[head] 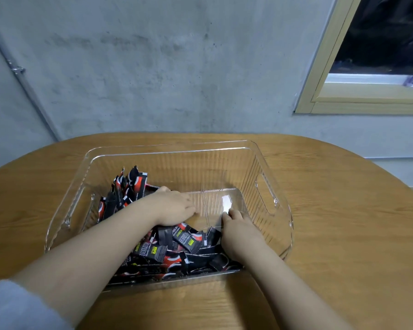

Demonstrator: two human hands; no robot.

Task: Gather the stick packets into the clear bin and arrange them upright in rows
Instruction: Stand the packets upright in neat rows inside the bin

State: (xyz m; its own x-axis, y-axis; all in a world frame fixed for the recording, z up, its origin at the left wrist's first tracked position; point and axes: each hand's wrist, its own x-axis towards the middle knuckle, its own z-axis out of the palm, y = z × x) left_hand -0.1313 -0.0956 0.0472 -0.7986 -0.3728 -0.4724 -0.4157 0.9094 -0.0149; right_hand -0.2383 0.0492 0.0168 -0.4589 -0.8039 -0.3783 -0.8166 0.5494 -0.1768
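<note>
Black-and-red foil stick packets (177, 256) are lying heaped inside a clear ribbed plastic bin with cut-out handles (267, 196), which is sitting on a rounded wooden tabletop (343, 234). Most of them are piling flat and crisscrossed along the bin's near wall and toward its left side, while a small cluster of upright packets (126, 186) is leaning against the left wall. The right and far parts of the bin floor are showing bare, with a bright glare patch on the plastic.

Behind the tabletop a grey concrete wall (153, 67) is rising, with a thin metal conduit pipe (22, 77) running diagonally down its left side, and a pale wood-framed window (332, 75) is showing dark glass at the upper right.

From the head view, both forearms are reaching in over the near rim. The left hand (174, 206) is lying palm down on the heap near the middle of the bin, fingers bending downward over the packets, with the fingertips meeting the bin floor; whether it is gripping any packet I cannot tell. The right hand (239, 225) is resting at the right edge of the heap, its fingers curling down against the bin floor, and I cannot tell whether they are pinching anything. A light grey sleeve (17, 306) is covering the left upper arm at the lower left corner.
</note>
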